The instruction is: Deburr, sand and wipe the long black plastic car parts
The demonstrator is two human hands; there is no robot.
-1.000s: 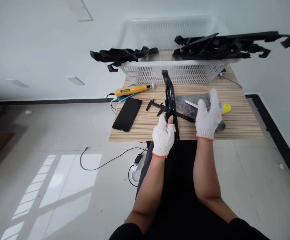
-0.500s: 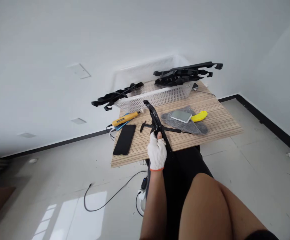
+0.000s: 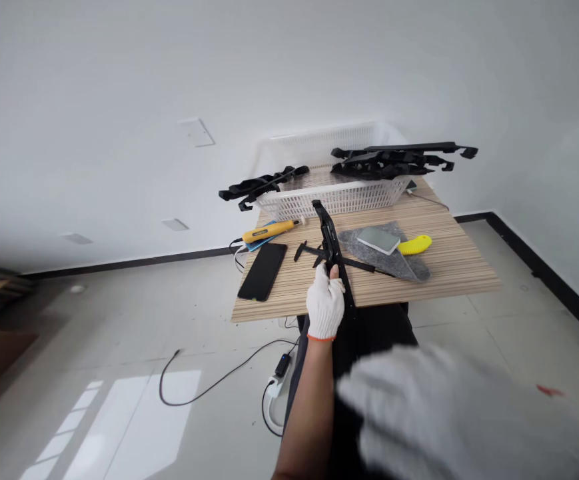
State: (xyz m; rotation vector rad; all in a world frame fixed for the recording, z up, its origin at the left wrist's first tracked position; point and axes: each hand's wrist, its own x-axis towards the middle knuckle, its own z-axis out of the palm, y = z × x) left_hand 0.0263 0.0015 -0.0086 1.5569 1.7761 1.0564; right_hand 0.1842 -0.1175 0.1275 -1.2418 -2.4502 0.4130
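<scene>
My left hand point(image 3: 325, 307), in a white knit glove with the thumb tip bare, is closed around a long black plastic part point(image 3: 330, 230). The part stands out from the fist over the table, and its lower end runs past the table's front edge. A black caliper point(image 3: 359, 265) lies on the table, crossing behind the part. At the lower right, close to the camera, my gloved right hand point(image 3: 434, 407) is blurred by motion. Its fingers point left and look apart, with nothing visible in them.
A white plastic basket point(image 3: 339, 200) with several black parts point(image 3: 389, 163) stands at the back. On the wood-grain table point(image 3: 464, 267) lie a phone point(image 3: 263, 271), a yellow corded tool point(image 3: 268, 231), a grey cloth point(image 3: 369, 252), a grey-topped block point(image 3: 379, 239) and a yellow handle point(image 3: 416, 245).
My gloved right hand has come into view at the lower right. The camera view has shifted, so table and basket appear farther right. My left hand keeps its hold on the black part.
</scene>
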